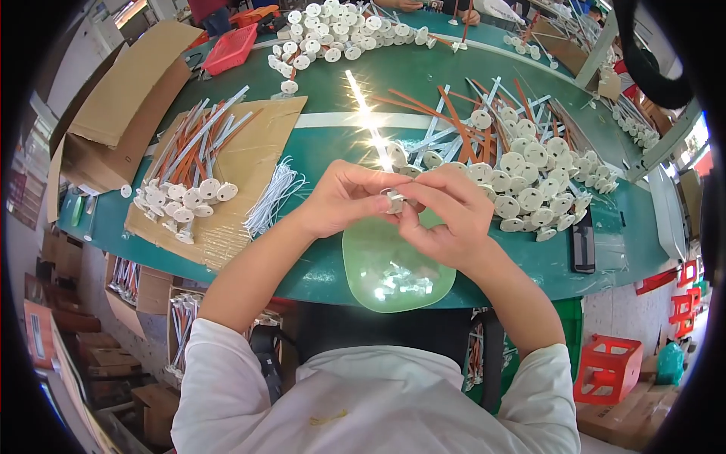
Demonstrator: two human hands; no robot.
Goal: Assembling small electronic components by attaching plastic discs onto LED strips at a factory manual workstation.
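Observation:
My left hand (345, 198) and my right hand (451, 216) meet over the table, fingertips pinched on a small whitish round piece (393, 200). A brightly lit narrow light strip (367, 121) extends away from just behind my fingers; it looks joined to this piece, but the join is hidden. Below my hands a translucent green bowl (399, 304) sits at the table's near edge with small pale pieces inside. Right of my hands lies a heap of white round discs (533, 155) on grey and orange-brown strips.
Leftward, a cardboard sheet (272, 121) carries another bundle of disc-ended strips (178, 200) and thin white wires (274, 198). An opened cardboard box (125, 98) stands behind it. A phone (583, 242) lies at the right. Farther off are a red basket (231, 49) and another person's hand (470, 17).

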